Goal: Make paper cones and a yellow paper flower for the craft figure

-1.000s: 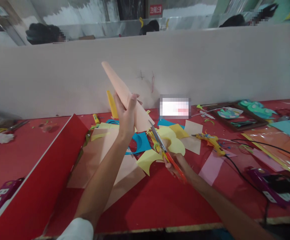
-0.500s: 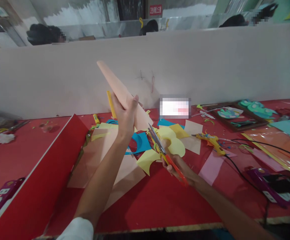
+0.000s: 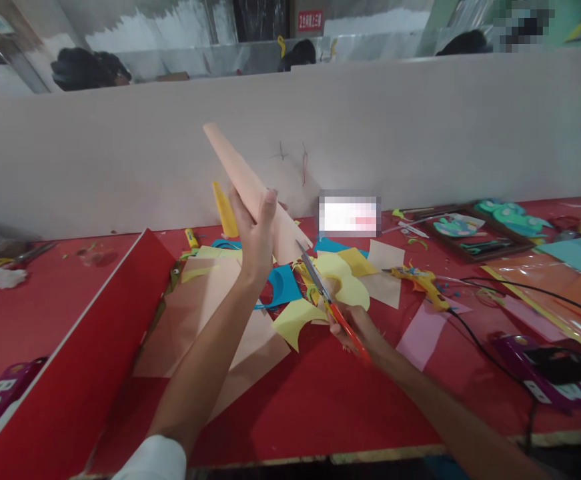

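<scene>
My left hand (image 3: 256, 230) is closed around a sheet of pale peach paper (image 3: 243, 170), raised above the table and slanting from upper left to lower right. Orange-handled scissors (image 3: 315, 275) are in my right hand (image 3: 353, 327), blades pointing up and left. Their tips are at the paper's lower end; whether they touch it I cannot tell. Beneath the hands lie a yellow rounded cut-out (image 3: 347, 283), a blue paper piece with a curved cut (image 3: 286, 285) and a yellow scrap (image 3: 297, 321). More peach sheets (image 3: 190, 323) lie under my left forearm.
A red upright divider (image 3: 85, 347) stands at left. To the right are a yellow glue gun (image 3: 423, 283) with a black cord, pink paper (image 3: 425, 337), a purple device (image 3: 535, 373) and a dark tray (image 3: 480, 233) with cut-outs. A white partition (image 3: 145, 153) runs behind the table.
My left hand and the peach paper have shifted slightly to the right. The scissors have turned a little, their tips staying near the paper's lower end.
</scene>
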Demonstrator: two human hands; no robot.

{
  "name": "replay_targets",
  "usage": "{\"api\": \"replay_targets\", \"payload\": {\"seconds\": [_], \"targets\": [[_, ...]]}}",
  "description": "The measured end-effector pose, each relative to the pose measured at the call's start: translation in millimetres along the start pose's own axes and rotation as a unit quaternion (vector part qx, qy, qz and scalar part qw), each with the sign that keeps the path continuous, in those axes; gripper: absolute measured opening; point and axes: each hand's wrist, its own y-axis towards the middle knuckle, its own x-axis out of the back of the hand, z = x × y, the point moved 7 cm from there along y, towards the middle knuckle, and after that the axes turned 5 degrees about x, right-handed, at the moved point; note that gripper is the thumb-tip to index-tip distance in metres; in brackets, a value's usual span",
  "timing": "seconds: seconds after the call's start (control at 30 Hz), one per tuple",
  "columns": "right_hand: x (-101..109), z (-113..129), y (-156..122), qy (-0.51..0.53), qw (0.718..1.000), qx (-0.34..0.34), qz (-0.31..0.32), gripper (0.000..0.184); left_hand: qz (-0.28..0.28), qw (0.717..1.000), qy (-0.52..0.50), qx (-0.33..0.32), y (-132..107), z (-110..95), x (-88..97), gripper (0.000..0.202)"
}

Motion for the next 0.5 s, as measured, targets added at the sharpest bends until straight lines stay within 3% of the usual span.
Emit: {"api": "replay_targets", "payload": {"seconds": [0.13,0.3,0.5], "targets": [[3,1,0,-0.022,0.999,0.048,-0.003,0.058,0.023,1.0,-0.001,-0.001,0,0,-4.6,0.051],[-2,4,-1,-0.039,0.993,0.106,0.046,0.061,-0.004,1.0,-0.019,0.013,2,-1,-0.3,0.059],[-7,5,1,-0.038,0.994,0.082,0.061,0.059,-0.022,1.0,-0.008,0.013,3,-8,4.7,0.058]]}}
